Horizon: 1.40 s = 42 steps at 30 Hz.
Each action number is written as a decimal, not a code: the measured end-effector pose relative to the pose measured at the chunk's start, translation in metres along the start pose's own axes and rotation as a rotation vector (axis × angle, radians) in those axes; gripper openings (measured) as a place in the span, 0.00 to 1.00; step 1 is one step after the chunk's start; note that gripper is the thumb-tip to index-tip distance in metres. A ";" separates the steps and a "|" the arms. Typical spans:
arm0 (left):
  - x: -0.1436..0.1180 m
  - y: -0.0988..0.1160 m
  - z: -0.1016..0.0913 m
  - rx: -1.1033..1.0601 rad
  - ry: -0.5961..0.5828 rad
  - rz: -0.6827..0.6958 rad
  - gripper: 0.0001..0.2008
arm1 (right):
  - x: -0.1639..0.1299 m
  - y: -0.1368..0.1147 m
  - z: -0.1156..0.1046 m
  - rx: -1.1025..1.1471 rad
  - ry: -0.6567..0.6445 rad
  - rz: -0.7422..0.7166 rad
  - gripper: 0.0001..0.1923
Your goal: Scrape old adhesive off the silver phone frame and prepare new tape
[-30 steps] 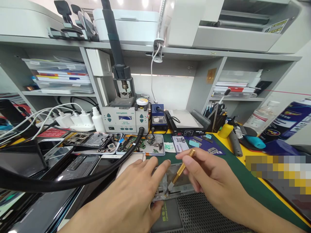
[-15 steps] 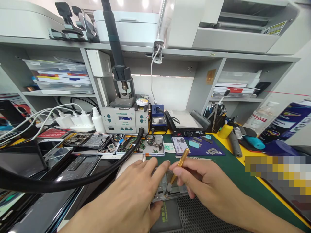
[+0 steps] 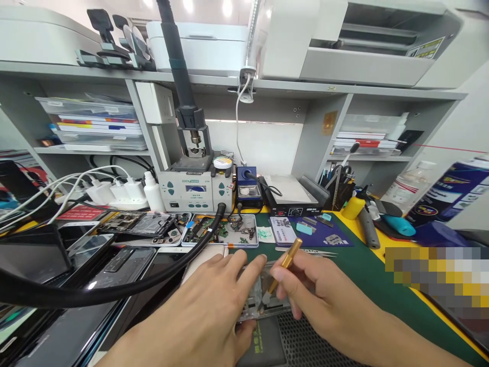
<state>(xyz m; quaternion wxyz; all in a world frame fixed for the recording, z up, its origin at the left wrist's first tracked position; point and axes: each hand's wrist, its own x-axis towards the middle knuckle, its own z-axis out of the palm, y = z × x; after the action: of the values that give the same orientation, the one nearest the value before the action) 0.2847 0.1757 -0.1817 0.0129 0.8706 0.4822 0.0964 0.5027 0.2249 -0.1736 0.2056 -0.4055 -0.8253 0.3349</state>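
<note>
While your left hand (image 3: 206,311) lay flat over the opened phone frame (image 3: 263,298), fingers spread and pressing it down onto the counter (image 3: 367,275), your right hand (image 3: 321,300) was pinched shut around a brass-handled scraper (image 3: 280,270), gripped like a pen. The frame sat at the near edge of the green mat, partly over the black perforated pad (image 3: 313,336), just in front of the metal parts tray (image 3: 225,229) with its loose boards and screws. The blade end was tilted down and to the left, its tip touching the inside of the frame close to your left fingertips (image 3: 260,261) (what exactly lay under the tip was too small to make out).

By the look of it, you were in the middle of scraping or prying inside the housing, not picking up or putting down. The next stroke seemed to call for a shallow blade angle, light steady pressure, and your holding fingers kept clear of the blade's path. The hot-air station (image 3: 196,186) stood behind the tray, and its black hose (image 3: 126,288) crossed the phones (image 3: 126,260) lying to your left, well apart from the work.
</note>
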 end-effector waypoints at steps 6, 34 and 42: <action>0.001 0.001 0.000 -0.008 -0.001 -0.018 0.37 | -0.005 -0.004 0.000 -0.063 -0.008 -0.026 0.19; -0.001 -0.002 0.005 -0.036 0.033 -0.014 0.36 | -0.003 -0.003 0.002 -0.133 -0.009 -0.058 0.20; -0.002 -0.002 0.004 -0.057 0.018 -0.008 0.37 | -0.005 -0.012 -0.003 -0.134 -0.030 -0.085 0.20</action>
<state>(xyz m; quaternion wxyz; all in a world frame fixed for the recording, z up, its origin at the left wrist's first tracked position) 0.2822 0.1756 -0.1864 0.0336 0.8671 0.4828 0.1178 0.5013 0.2173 -0.1632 0.1796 -0.3778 -0.8653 0.2760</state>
